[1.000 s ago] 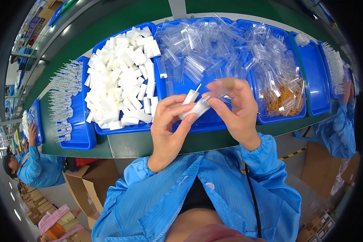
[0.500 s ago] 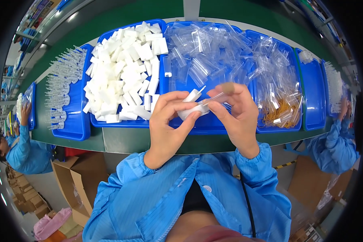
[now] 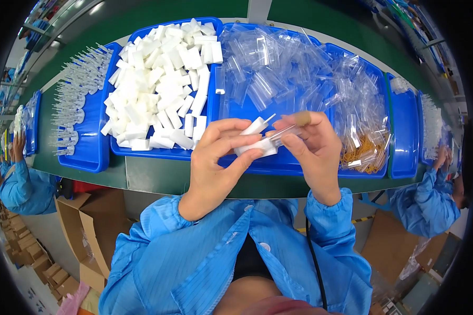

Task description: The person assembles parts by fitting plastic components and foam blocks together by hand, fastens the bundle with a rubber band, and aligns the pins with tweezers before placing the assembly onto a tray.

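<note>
- Your left hand (image 3: 215,165): thumb and fingers clamped on a white block (image 3: 268,146); a white piece with a thin rod (image 3: 255,126) sits among the same fingers.
- Your right hand (image 3: 321,152): thumb and fingers pinched on a clear sleeve (image 3: 285,135), held at the block's end; cannot tell whether it encloses the block.
- All three: above the front of a blue tray (image 3: 288,163).
- Left of it: heaped white blocks (image 3: 163,86).
- Right: orange bands (image 3: 361,150) beside clear film.

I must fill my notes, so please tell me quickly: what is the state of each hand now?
Left hand: closed, holding white pieces.
Right hand: closed, holding a clear plastic piece.
</note>
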`<state>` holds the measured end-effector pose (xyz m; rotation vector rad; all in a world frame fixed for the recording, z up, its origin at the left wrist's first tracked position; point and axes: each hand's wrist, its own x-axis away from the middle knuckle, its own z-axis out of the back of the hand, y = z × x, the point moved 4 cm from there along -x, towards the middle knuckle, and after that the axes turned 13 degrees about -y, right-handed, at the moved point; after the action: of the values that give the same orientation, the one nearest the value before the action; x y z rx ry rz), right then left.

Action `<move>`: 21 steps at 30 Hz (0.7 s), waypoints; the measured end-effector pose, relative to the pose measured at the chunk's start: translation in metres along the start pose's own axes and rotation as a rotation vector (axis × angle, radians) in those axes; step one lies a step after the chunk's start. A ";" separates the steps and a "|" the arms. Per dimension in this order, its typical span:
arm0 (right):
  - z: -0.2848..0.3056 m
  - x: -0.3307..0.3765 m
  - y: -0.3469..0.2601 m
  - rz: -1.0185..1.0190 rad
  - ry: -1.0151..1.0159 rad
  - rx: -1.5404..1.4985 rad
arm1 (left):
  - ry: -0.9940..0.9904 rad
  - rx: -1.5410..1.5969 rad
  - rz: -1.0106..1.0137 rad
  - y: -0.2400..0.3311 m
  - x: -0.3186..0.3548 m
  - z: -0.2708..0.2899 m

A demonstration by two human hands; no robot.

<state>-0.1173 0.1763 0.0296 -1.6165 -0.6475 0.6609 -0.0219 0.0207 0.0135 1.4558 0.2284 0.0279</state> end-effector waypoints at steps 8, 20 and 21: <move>0.000 0.001 0.011 0.002 0.046 0.026 | -0.028 -0.012 -0.016 0.002 0.001 -0.003; 0.021 0.001 0.002 -0.020 -0.101 0.137 | -0.168 0.126 -0.107 -0.004 0.007 0.002; 0.019 0.002 0.004 -0.022 -0.098 0.132 | -0.151 0.139 -0.111 -0.004 0.007 0.000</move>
<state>-0.1294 0.1896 0.0231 -1.4605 -0.6784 0.7553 -0.0153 0.0213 0.0086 1.5732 0.1900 -0.1908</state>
